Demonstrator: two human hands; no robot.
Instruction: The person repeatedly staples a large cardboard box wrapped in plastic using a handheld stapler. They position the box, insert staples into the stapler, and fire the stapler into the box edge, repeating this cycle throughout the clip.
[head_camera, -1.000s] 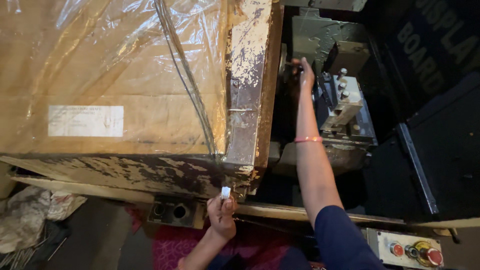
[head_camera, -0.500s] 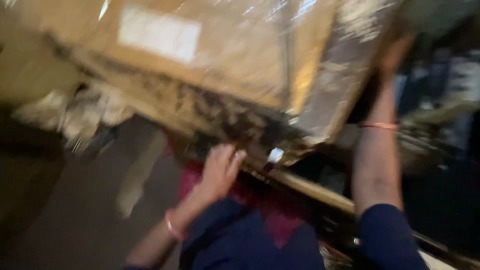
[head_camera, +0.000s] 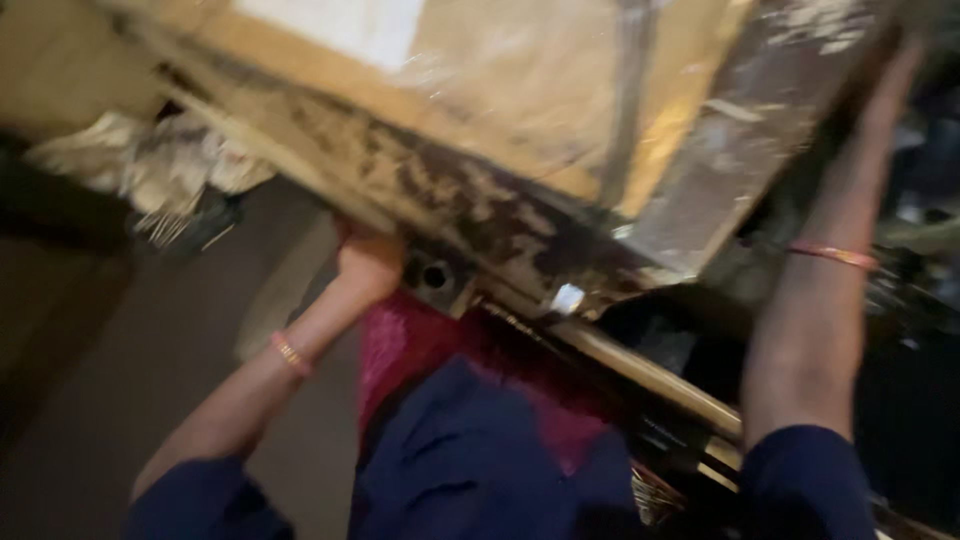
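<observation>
The view is blurred by motion. My left hand (head_camera: 368, 262) reaches up under the worn front edge of a plastic-covered wooden table (head_camera: 470, 205), right beside a small metal switch box (head_camera: 436, 275); its fingers are hidden beneath the edge. A small white piece (head_camera: 567, 298) sits on the table's edge, apart from that hand. My right arm, with an orange bangle (head_camera: 832, 256), stretches up along the table's right side. My right hand (head_camera: 903, 58) is a blur at the top right by the dark machine (head_camera: 915, 300), and its grip cannot be made out.
A metal bar (head_camera: 640, 368) runs below the table edge toward the lower right. Crumpled rags (head_camera: 160, 165) lie on the floor at the left. My blue sleeves and red garment (head_camera: 420, 340) fill the bottom of the view.
The camera has swung left and down. My left hand let go of the small white piece and moved left under the table edge by the switch box. My right arm stays reached out.
</observation>
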